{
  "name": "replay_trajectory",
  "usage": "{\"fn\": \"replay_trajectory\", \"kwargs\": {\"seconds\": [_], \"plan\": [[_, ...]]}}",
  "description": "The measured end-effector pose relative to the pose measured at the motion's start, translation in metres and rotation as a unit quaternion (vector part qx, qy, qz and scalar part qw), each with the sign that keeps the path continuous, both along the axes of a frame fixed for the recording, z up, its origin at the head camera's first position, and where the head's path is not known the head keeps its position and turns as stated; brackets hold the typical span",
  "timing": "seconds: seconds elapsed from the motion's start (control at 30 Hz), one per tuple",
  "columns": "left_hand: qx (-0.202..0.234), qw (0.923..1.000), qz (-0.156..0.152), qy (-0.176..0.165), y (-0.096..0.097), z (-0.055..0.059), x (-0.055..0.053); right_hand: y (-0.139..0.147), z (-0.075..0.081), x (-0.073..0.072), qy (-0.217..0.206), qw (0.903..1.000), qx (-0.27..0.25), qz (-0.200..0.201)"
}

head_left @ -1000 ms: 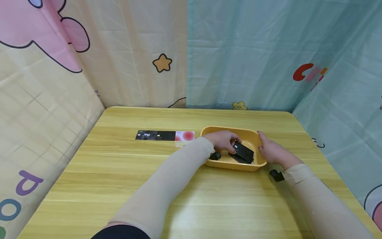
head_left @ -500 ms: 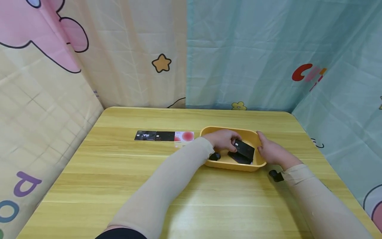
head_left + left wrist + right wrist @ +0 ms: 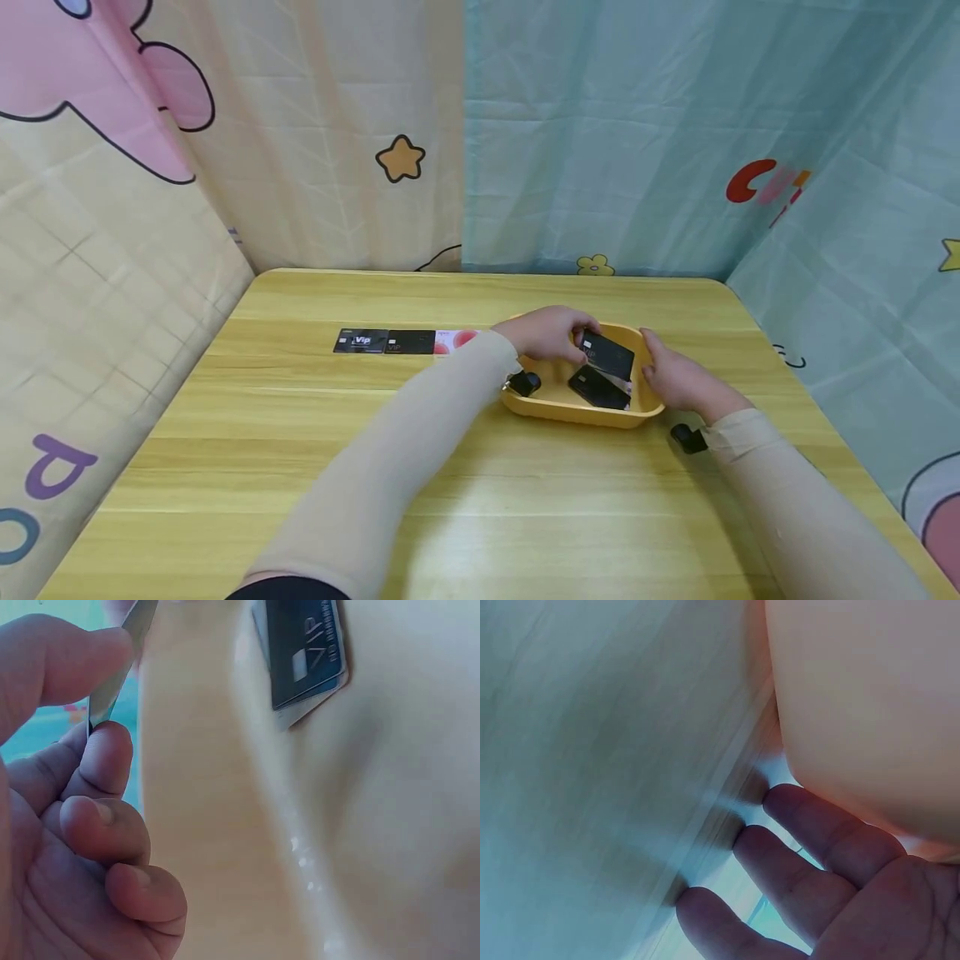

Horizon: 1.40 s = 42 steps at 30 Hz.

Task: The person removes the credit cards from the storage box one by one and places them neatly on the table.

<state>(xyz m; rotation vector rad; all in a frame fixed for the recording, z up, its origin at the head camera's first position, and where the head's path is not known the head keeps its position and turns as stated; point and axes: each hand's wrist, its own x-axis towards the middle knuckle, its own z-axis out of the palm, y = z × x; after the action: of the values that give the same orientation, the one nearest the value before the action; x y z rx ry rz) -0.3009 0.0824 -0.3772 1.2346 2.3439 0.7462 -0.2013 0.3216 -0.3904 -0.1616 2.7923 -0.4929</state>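
My left hand (image 3: 546, 333) pinches a black card (image 3: 609, 357) printed VIP between thumb and fingers, inside the yellow plastic basket (image 3: 570, 414). Seen edge-on in the left wrist view, the held card (image 3: 120, 679) is tilted under the thumb. Below it on the basket floor lies a small stack with a black card (image 3: 598, 388) on top and a pale edge showing beneath. My right hand (image 3: 686, 379) holds the basket's right end, thumb at the rim. In the right wrist view its fingers (image 3: 802, 881) reach down outside the basket wall (image 3: 870, 697) to the tabletop.
Left of the basket, a dark Vip card (image 3: 360, 340), a black VIP card (image 3: 410, 342) and a pink-and-white card (image 3: 454, 340) lie side by side, the last partly behind my left sleeve. Printed curtains (image 3: 645, 150) surround the wooden table (image 3: 480, 517).
My left hand has drawn the black card up and away from the stack, so a gap shows between them. My right hand stays at the basket's right end.
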Motion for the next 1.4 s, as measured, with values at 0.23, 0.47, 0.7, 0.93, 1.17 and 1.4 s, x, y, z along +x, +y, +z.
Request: {"fn": "replay_trajectory", "kwargs": {"seconds": [0.23, 0.47, 0.7, 0.93, 1.17, 1.4], "plan": [[0.002, 1.0000, 0.003, 0.001, -0.020, 0.016, 0.002, -0.002, 0.001, -0.003, -0.003, 0.9999, 0.014, 0.003], [0.009, 0.9999, 0.004, -0.002, -0.041, 0.024, 0.003, 0.000, 0.001, -0.002, -0.005, 0.9999, 0.015, -0.004], [0.018, 0.9997, 0.015, -0.003, -0.064, 0.025, 0.001, 0.001, 0.000, -0.002, 0.002, 0.9999, 0.013, 0.003], [0.026, 0.9991, 0.034, -0.005, -0.080, 0.023, 0.000, 0.001, 0.001, -0.002, 0.002, 0.9999, 0.014, 0.008], [0.030, 0.9991, 0.032, -0.002, -0.090, 0.022, -0.001, 0.001, 0.002, -0.001, 0.002, 0.9998, 0.019, 0.011], [0.031, 0.9989, 0.035, 0.002, -0.101, 0.023, 0.001, 0.001, 0.002, -0.002, -0.004, 0.9998, 0.012, 0.013]]}}
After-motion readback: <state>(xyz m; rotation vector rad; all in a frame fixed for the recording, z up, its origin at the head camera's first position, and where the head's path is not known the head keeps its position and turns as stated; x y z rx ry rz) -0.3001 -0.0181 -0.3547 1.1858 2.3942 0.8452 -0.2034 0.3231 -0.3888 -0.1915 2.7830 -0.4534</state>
